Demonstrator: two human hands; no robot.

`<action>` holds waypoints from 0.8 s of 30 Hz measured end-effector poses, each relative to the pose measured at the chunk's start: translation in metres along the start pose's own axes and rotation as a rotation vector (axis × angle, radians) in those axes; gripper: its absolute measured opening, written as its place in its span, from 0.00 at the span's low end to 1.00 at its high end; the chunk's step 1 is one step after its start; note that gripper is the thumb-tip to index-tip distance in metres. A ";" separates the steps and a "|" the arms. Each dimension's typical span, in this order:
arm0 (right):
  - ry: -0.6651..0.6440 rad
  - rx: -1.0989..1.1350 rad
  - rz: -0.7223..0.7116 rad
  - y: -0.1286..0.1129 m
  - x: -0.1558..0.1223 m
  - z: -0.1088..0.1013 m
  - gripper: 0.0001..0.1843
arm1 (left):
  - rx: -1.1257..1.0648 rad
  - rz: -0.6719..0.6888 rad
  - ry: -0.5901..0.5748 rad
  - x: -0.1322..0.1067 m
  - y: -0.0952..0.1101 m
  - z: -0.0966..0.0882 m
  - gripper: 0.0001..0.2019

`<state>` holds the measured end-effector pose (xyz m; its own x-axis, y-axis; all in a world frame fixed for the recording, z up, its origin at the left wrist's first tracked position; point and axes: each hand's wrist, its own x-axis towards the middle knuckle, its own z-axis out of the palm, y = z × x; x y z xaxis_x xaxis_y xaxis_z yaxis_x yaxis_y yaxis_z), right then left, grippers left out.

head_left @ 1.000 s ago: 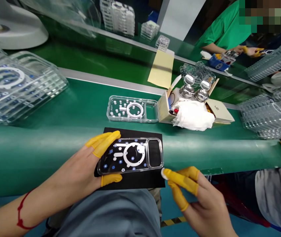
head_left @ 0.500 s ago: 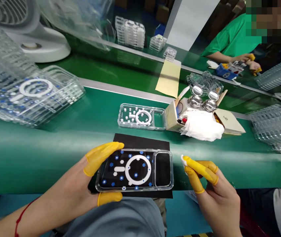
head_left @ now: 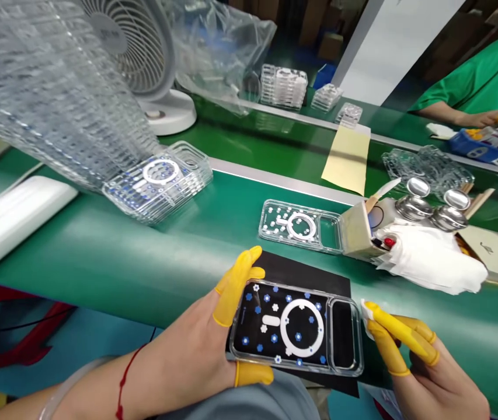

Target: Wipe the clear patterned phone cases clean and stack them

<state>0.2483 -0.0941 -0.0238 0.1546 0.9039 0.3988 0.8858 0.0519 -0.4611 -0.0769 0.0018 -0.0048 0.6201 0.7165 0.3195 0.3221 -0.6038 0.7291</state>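
A green conveyor-style workbench (head_left: 100, 262) runs across the view, with a second bench beyond it and a white desk fan (head_left: 132, 46) standing behind the first. A clear phone case (head_left: 295, 326) with white rings and blue flowers is held just above a black mat (head_left: 305, 274). The left hand (head_left: 196, 344) closes around the case's left side, with yellow finger cots (head_left: 235, 289) along its edges and a red string (head_left: 122, 385) at the wrist. The right hand (head_left: 432, 367) is partly closed, its cotted fingers pinching a small white wipe (head_left: 366, 310) right by the case's right edge, though whether they touch is hard to tell from this angle.

Beyond the mat lies another clear case (head_left: 299, 226), beside an open cardboard box (head_left: 356, 230) holding two metal-capped bottles (head_left: 414, 205) and a heap of white cloths (head_left: 428, 259). Tilted stacks of clear cases (head_left: 156, 189) sit to the left. Across the far bench, a yellow sheet (head_left: 347, 160) lies flat, and a co-worker in a green shirt (head_left: 480, 81) reaches toward a blue tray (head_left: 472, 150)
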 end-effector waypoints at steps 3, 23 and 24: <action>0.025 -0.013 0.022 0.002 0.003 0.006 0.09 | 0.009 0.002 -0.003 -0.003 0.000 0.000 0.70; 0.050 0.329 0.444 0.018 0.001 0.018 0.10 | -0.012 -0.036 0.012 -0.008 0.005 0.002 0.76; 0.070 0.447 0.560 0.017 0.003 0.018 0.12 | -0.023 -0.036 0.022 -0.006 0.007 0.002 0.75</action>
<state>0.2556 -0.0832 -0.0443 0.5747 0.8169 0.0502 0.4035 -0.2294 -0.8858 -0.0774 -0.0076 -0.0027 0.5923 0.7455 0.3057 0.3273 -0.5693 0.7542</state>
